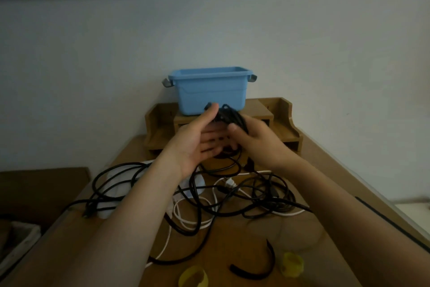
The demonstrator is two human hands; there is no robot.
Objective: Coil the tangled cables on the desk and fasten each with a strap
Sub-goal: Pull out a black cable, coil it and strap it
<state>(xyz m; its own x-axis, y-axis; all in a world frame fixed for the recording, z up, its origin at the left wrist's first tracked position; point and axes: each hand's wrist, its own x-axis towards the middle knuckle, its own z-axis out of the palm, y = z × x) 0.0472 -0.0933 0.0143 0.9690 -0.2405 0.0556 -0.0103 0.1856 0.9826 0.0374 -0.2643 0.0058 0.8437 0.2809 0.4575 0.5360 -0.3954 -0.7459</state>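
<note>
Holding coil (pixel 232 117): w/ both hands, in air.
L hand (pixel 197 141): fingers straight, together, flat against coil.
R hand (pixel 253 140): fingers curled round coil's rt side.

Desk (pixel 242 240), middle: tangled cables (pixel 209 196) spread almost from the left edge to the right edge, with no flat path through.
Far edge: closed off by the wooden organizer (pixel 283 124), with the blue bin (pixel 209 91) on its centre.
Near edge: a band of bare wood below the tangle. It holds a yellow strap (pixel 193 277), a black strap (pixel 253 270) and a second yellow strap (pixel 292 263), with gaps between them.
Above the tangle: the left hand (pixel 197 140) lies flat against a coil (pixel 230 117) and the right hand (pixel 253 140) grips it, just before the bin. Both forearms cross the middle.
</note>
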